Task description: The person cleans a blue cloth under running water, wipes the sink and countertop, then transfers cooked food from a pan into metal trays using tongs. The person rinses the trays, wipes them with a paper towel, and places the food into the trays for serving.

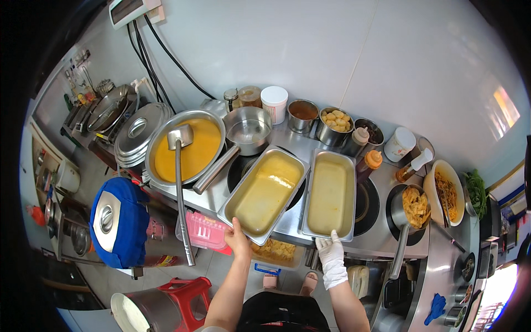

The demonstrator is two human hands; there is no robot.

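Note:
My bare left hand (pixel 239 241) grips the near corner of a rectangular steel food pan (pixel 265 195), thumb over the rim. Pale yellow liquid lies in that pan, which is turned at an angle above a black round hob. In a white glove, my right hand (pixel 332 259) holds the near rim of a second steel pan (pixel 330 193), also with yellowish liquid inside. The two pans sit side by side at the counter's front, a narrow gap between them. Whether their undersides rest fully on the counter is hidden.
A wide bowl of orange-yellow liquid (pixel 207 141) holds a long-handled ladle (pixel 179 199) whose handle overhangs the edge. Beside it stands a steel saucepan (pixel 249 130). To the right are squeeze bottles (pixel 369 162) and a pot of food (pixel 416 206). A blue-covered container (pixel 120 224) stands left.

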